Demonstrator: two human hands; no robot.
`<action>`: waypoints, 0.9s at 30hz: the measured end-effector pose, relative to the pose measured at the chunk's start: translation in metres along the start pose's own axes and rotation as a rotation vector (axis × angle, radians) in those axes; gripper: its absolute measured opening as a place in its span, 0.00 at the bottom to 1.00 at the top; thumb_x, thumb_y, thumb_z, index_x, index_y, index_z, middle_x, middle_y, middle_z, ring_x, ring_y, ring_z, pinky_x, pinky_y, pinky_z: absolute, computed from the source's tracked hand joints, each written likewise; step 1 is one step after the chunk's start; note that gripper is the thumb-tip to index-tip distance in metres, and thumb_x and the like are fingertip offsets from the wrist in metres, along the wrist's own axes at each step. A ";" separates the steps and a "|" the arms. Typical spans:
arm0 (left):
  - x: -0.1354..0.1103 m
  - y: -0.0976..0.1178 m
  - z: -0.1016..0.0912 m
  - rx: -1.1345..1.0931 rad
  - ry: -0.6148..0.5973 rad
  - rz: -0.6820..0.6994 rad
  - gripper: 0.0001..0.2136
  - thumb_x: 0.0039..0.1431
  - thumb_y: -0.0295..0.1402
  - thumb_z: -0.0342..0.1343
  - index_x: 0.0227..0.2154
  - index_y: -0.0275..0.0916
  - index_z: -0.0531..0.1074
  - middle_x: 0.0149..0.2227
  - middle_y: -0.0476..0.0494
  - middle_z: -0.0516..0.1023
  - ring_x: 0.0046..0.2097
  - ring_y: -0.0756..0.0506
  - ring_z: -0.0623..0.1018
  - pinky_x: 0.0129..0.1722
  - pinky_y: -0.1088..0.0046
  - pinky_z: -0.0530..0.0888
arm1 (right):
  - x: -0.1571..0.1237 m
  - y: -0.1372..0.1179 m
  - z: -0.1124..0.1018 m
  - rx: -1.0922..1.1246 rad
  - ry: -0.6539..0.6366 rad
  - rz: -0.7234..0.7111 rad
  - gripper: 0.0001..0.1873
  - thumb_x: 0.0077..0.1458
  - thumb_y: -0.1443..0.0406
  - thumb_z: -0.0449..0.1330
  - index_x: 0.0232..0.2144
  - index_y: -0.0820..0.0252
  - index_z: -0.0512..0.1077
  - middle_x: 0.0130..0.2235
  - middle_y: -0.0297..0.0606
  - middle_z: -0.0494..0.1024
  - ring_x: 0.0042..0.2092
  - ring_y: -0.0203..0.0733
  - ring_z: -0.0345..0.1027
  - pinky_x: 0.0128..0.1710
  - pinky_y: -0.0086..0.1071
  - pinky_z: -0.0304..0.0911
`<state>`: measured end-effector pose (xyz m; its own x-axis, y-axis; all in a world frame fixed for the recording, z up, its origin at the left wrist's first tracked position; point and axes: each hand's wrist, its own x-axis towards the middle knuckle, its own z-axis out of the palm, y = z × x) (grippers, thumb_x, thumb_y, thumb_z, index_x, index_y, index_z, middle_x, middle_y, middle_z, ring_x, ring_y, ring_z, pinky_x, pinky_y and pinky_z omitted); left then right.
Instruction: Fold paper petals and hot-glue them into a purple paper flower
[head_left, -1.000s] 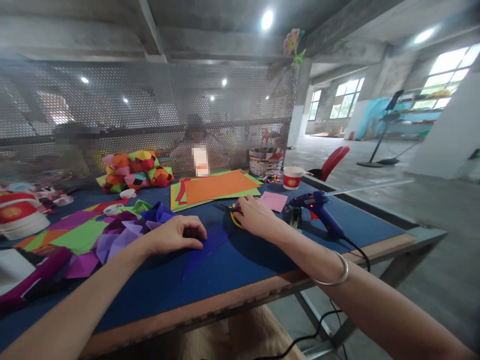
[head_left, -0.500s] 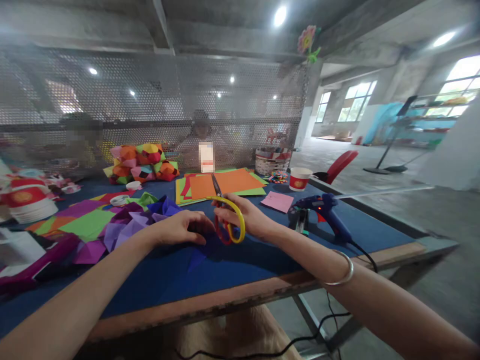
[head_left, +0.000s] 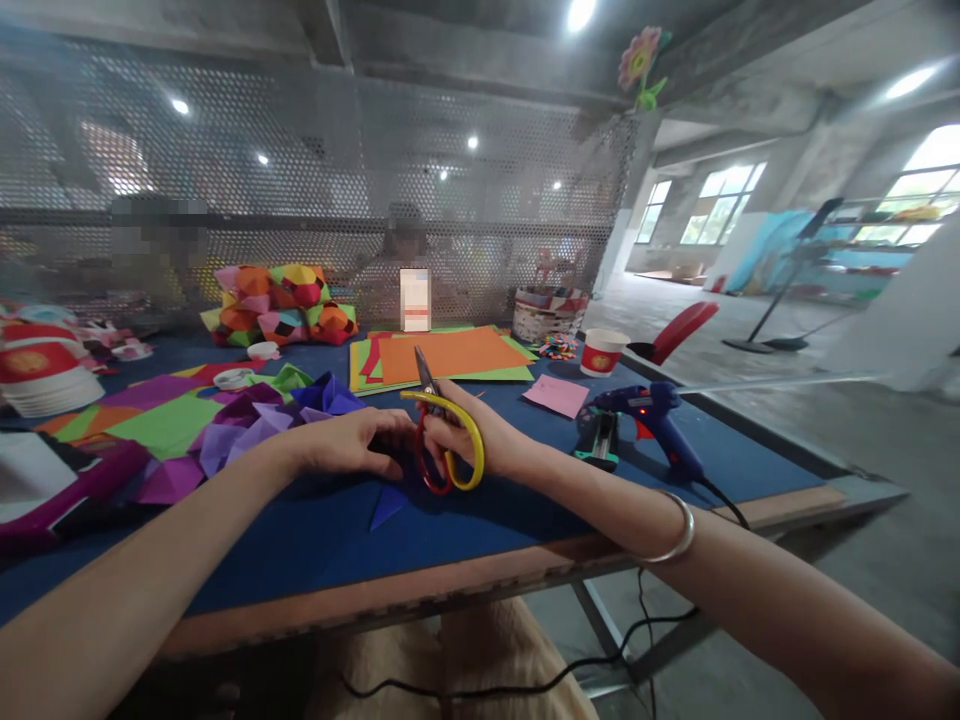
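Note:
My right hand holds a pair of scissors with yellow and red handles. Their dark blades point away from me, towards the stacked paper. Close by on the left, my left hand is low over the table, thumb and curved fingers apart. Its fingertips are near the red handle and partly hidden. A small pointed piece of blue paper lies just below the left thumb. Beside the left wrist are folded purple paper pieces and a folded dark blue one.
Coloured paper sheets lie ahead, with a pink square nearby. At the right are a blue glue gun, a stapler and a paper cup. Folded paper balls and a basket stand near the mesh screen.
The view has shifted slightly. Both hands and the scissors appear a little further left, and the scissors are tilted more. The right hand keeps its hold.

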<state>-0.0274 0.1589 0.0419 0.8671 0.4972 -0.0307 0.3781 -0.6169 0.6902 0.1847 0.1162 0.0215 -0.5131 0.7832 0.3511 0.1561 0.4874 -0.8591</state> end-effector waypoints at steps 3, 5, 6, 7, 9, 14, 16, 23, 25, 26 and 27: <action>-0.001 0.000 -0.002 0.075 0.009 0.004 0.16 0.54 0.36 0.63 0.45 0.39 0.75 0.43 0.43 0.74 0.47 0.41 0.74 0.51 0.62 0.70 | -0.001 0.001 -0.011 -0.040 0.036 -0.009 0.04 0.61 0.67 0.53 0.39 0.57 0.59 0.23 0.24 0.70 0.20 0.31 0.67 0.20 0.23 0.63; -0.001 0.001 -0.002 0.094 -0.004 0.000 0.18 0.55 0.36 0.62 0.48 0.40 0.75 0.43 0.44 0.73 0.48 0.42 0.73 0.51 0.64 0.70 | -0.002 0.003 -0.019 -0.040 0.050 -0.014 0.04 0.62 0.67 0.53 0.38 0.57 0.59 0.23 0.25 0.70 0.20 0.31 0.67 0.20 0.23 0.63; -0.001 0.001 -0.003 0.097 -0.012 -0.008 0.18 0.55 0.37 0.62 0.49 0.41 0.74 0.43 0.44 0.73 0.47 0.42 0.73 0.51 0.64 0.70 | -0.003 0.004 -0.023 -0.046 0.057 -0.009 0.04 0.62 0.66 0.53 0.37 0.57 0.59 0.23 0.25 0.70 0.20 0.31 0.67 0.20 0.22 0.62; -0.001 0.001 -0.003 0.100 -0.018 -0.015 0.19 0.56 0.37 0.62 0.51 0.41 0.74 0.44 0.45 0.73 0.47 0.42 0.73 0.50 0.65 0.70 | -0.003 0.006 -0.027 -0.058 0.063 0.001 0.04 0.61 0.66 0.54 0.37 0.57 0.59 0.23 0.25 0.71 0.20 0.31 0.67 0.20 0.22 0.62; -0.002 0.002 -0.003 0.107 -0.025 -0.028 0.20 0.56 0.37 0.61 0.52 0.42 0.73 0.44 0.44 0.73 0.47 0.43 0.73 0.49 0.66 0.70 | -0.004 0.009 -0.035 -0.082 0.083 0.022 0.05 0.61 0.65 0.55 0.37 0.57 0.60 0.23 0.25 0.71 0.20 0.31 0.67 0.19 0.22 0.61; -0.002 0.003 -0.003 0.116 -0.024 -0.033 0.21 0.56 0.37 0.61 0.53 0.42 0.73 0.45 0.44 0.72 0.46 0.44 0.73 0.49 0.67 0.70 | -0.007 0.008 -0.047 -0.136 0.110 0.031 0.05 0.61 0.65 0.56 0.36 0.57 0.60 0.21 0.25 0.70 0.20 0.32 0.66 0.19 0.23 0.61; -0.002 0.003 -0.003 0.118 -0.021 -0.028 0.21 0.56 0.38 0.61 0.53 0.42 0.73 0.45 0.44 0.72 0.45 0.44 0.73 0.49 0.67 0.70 | -0.008 0.005 -0.048 -0.173 0.117 0.036 0.05 0.60 0.66 0.56 0.35 0.57 0.60 0.21 0.25 0.69 0.20 0.32 0.66 0.19 0.23 0.61; -0.001 0.002 -0.004 0.125 -0.017 -0.014 0.21 0.56 0.38 0.61 0.53 0.43 0.73 0.44 0.45 0.72 0.45 0.44 0.73 0.48 0.67 0.71 | -0.006 0.007 -0.050 -0.193 0.179 0.096 0.04 0.58 0.67 0.55 0.35 0.58 0.61 0.20 0.25 0.70 0.18 0.32 0.66 0.18 0.24 0.60; -0.001 0.002 -0.004 0.128 -0.022 -0.020 0.21 0.56 0.38 0.61 0.53 0.42 0.73 0.44 0.45 0.72 0.45 0.44 0.73 0.48 0.67 0.71 | -0.007 0.009 -0.049 -0.119 0.186 0.099 0.05 0.59 0.65 0.55 0.36 0.58 0.61 0.20 0.24 0.70 0.17 0.32 0.65 0.17 0.24 0.60; -0.001 0.001 -0.004 0.127 -0.024 -0.020 0.21 0.56 0.38 0.61 0.54 0.42 0.73 0.44 0.45 0.72 0.45 0.44 0.73 0.48 0.67 0.71 | -0.007 0.010 -0.047 -0.078 0.190 0.094 0.06 0.59 0.64 0.56 0.36 0.58 0.60 0.20 0.24 0.70 0.17 0.32 0.65 0.17 0.24 0.60; -0.001 0.001 -0.004 0.123 -0.027 -0.018 0.21 0.56 0.38 0.61 0.54 0.43 0.73 0.44 0.45 0.72 0.45 0.44 0.73 0.48 0.67 0.71 | -0.008 0.010 -0.045 -0.040 0.191 0.086 0.08 0.59 0.62 0.56 0.37 0.57 0.60 0.20 0.23 0.70 0.17 0.32 0.65 0.16 0.24 0.60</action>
<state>-0.0293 0.1598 0.0458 0.8677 0.4931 -0.0627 0.4290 -0.6792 0.5955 0.2284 0.1324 0.0268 -0.3277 0.8796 0.3447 0.2280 0.4277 -0.8747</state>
